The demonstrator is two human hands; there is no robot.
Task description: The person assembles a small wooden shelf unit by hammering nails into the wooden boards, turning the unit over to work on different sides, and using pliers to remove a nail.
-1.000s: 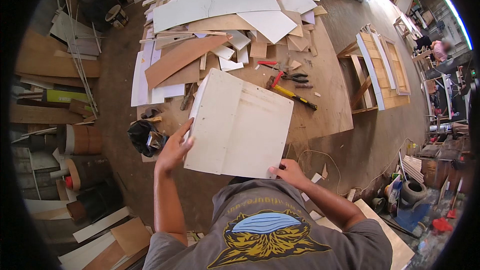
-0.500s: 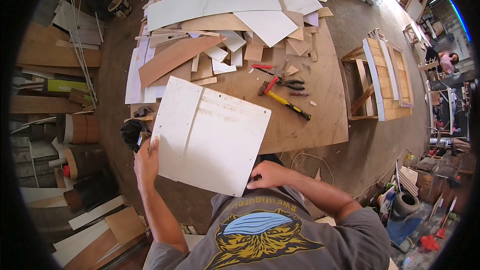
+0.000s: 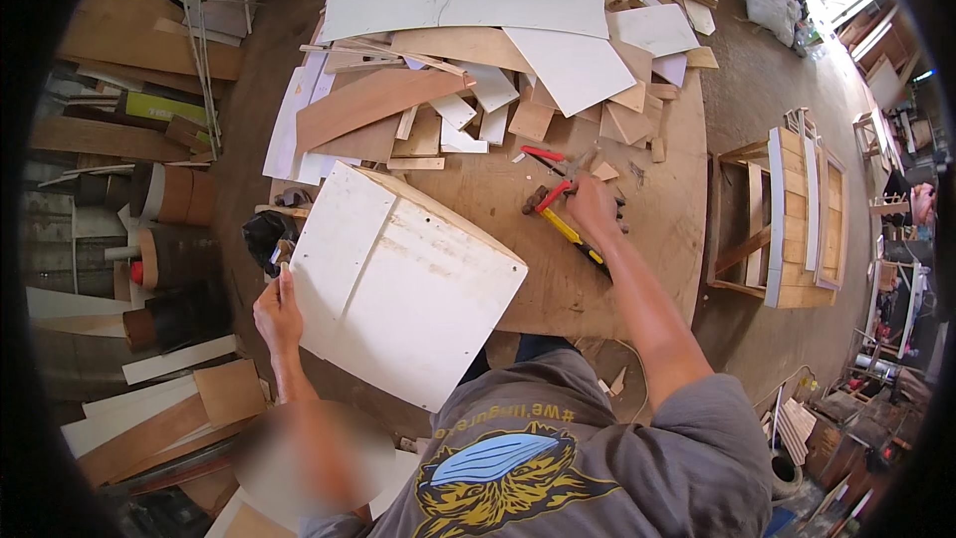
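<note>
My left hand (image 3: 279,317) grips the left edge of a white wooden box (image 3: 418,279), its thumb up along the side. The box tilts between me and the worktable, its white face marked with small dark holes and a raised strip. Bare wood shows along its far side. Over the table, my right hand (image 3: 595,207) reaches down onto black-handled pliers (image 3: 621,203), mostly covered by it. Its fingertips are hidden, so their grip is unclear. Against this hand lies a hammer (image 3: 568,229) with a yellow and black handle. Red-handled pincers (image 3: 543,154) lie just beyond.
Wood offcuts and white boards (image 3: 463,5) are heaped on the far part of the worktable (image 3: 657,269). A black plastic bag (image 3: 267,237) sits by my left hand. To the right stands a wooden frame (image 3: 797,219). Planks and rolls (image 3: 179,249) crowd the left side.
My right hand has left the box's near right corner and reached forward to the tools on the table. The box has tipped, showing its wooden side. My left hand keeps hold.
</note>
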